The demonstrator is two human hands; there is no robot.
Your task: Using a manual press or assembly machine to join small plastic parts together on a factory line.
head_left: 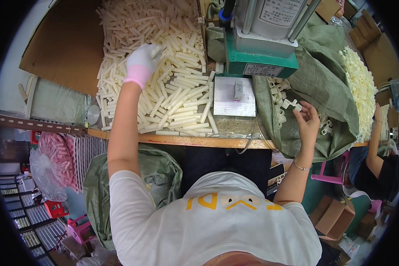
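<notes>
My left hand (pixel 142 64) wears a white glove with a pink cuff and is over the heap of cream-white ribbed plastic tubes (pixel 177 104). Its fingers are curled, and whatever they may hold cannot be made out. At the mouth of a green woven sack (pixel 317 80), my bare right hand (pixel 307 119) pinches a small white plastic connector (pixel 292 105) between thumb and fingers. More white connectors (pixel 277 95) lie in the sack. Between my hands stands a press with a green head (pixel 261 62) above a flat metal plate (pixel 226 104), which bears a small metal block (pixel 238 91).
A cardboard flap (pixel 62 48) rises beside the tubes at the left. The wooden table edge (pixel 199 141) runs in front of me. Another pile of pale plastic pieces (pixel 359 93) stands at the far right, near another person's arm (pixel 375 137). A thin cable (pixel 251 141) hangs over the edge.
</notes>
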